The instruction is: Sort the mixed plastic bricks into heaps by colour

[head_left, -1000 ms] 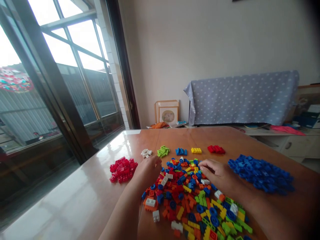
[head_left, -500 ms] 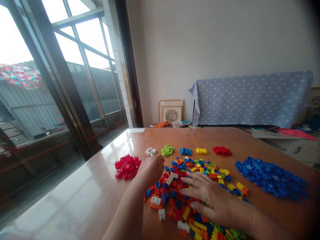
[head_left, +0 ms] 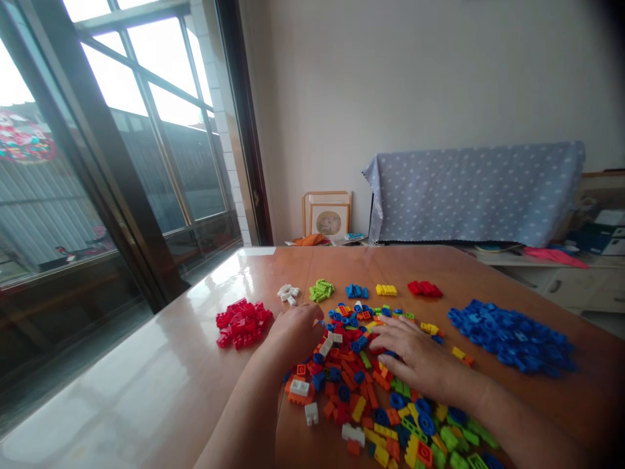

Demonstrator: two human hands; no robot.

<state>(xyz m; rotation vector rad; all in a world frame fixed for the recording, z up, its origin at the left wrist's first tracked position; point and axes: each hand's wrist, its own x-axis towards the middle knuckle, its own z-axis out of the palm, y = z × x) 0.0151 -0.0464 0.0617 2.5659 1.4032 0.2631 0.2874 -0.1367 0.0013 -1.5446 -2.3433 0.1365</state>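
Note:
A loose pile of mixed toy building bricks [head_left: 359, 407] in red, orange, yellow, green, blue and white spreads over the table in front of me. At its left edge is my left hand [head_left: 303, 329], back up and fingers bent downward; the fingertips are mostly hidden, so a held brick cannot be made out. My right hand [head_left: 410, 352] lies palm down on the pile's right part, fingers stretched and apart, holding nothing. Just beyond my left hand sit small groups of white bricks [head_left: 288, 293] and lime green bricks [head_left: 321, 290].
Pinkish-red bricks [head_left: 243, 324] are heaped at the left. Farther back are small groups of blue bricks [head_left: 356, 291], yellow bricks [head_left: 386, 290] and red bricks [head_left: 424, 288]. A large blue heap [head_left: 510, 335] lies at the right on the brown table [head_left: 195, 371].
My right hand has shifted slightly away from me over the pile, uncovering bricks nearer me. A white brick now shows at the near side of the white group. The view has turned slightly right.

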